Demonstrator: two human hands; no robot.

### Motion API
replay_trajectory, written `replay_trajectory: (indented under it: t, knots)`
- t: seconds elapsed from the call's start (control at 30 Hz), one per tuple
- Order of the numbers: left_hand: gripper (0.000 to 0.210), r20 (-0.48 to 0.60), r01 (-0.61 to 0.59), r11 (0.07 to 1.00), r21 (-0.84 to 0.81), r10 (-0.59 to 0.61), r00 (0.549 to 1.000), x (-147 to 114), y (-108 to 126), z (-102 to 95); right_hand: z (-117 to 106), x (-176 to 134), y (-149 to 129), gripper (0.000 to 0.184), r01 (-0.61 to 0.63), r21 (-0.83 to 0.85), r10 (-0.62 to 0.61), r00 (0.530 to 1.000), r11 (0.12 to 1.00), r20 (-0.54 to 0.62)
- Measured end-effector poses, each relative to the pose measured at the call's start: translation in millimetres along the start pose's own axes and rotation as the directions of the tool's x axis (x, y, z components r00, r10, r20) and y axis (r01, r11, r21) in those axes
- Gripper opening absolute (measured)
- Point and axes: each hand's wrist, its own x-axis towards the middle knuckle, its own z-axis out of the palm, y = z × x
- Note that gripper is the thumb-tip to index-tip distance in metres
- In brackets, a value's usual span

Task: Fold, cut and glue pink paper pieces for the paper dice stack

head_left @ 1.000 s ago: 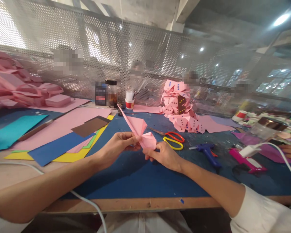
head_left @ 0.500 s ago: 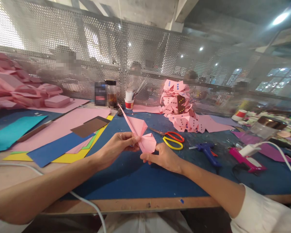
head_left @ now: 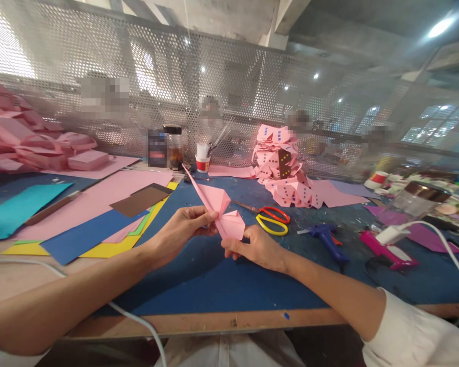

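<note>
A folded piece of pink paper is held up between both hands over the blue mat. Its narrow tip points up and to the left, and flared flaps spread on the right. My left hand pinches its middle between thumb and fingers. Lower down, my right hand grips the bottom right flap, thumb in front; its other fingers are partly hidden behind. Just beyond the right hand lie scissors with red and yellow handles. A blue glue gun rests to the right of them.
Coloured sheets, including a blue strip and a teal one, lie at left near a heap of pink paper pieces. Dotted pink pieces are stacked behind. A pink glue gun and white cable are at right.
My right thumb now presses more closely on the lower flap of the pink paper. The left hand keeps its pinch. The whole view has shifted slightly.
</note>
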Motion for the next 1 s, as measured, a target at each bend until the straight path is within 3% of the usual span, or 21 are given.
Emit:
replay_trajectory:
  t: [0.23, 0.43, 0.73, 0.87, 1.0]
  knots:
    - [0.035, -0.009, 0.012, 1.000, -0.013, -0.013, 1.000, 1, 1, 1.2, 1, 4, 1, 0.053, -0.043, 0.034, 0.043, 0.999, 0.999, -0.019]
    - [0.033, -0.033, 0.008, 1.000, -0.011, -0.008, 0.999, 2, 1, -0.8, 2, 5, 8, 0.059, 0.022, 0.145, -0.027, 0.999, 0.989, 0.031]
    - [0.034, -0.067, 0.015, 1.000, -0.003, -0.015, 0.998, 1, 3, -0.1, 1, 4, 10, 0.071, 0.035, 0.205, -0.037, 0.999, 0.978, 0.010]
    - [0.034, -0.101, 0.018, 1.000, -0.021, -0.020, 0.995, 3, 3, -1.2, 0, 3, 9, 0.070, 0.041, 0.181, -0.046, 0.999, 0.983, 0.023]
    - [0.034, -0.105, 0.018, 0.999, -0.028, -0.020, 0.994, 3, 3, -1.3, 2, 5, 12, 0.069, 0.021, 0.156, -0.015, 0.999, 0.987, -0.036]
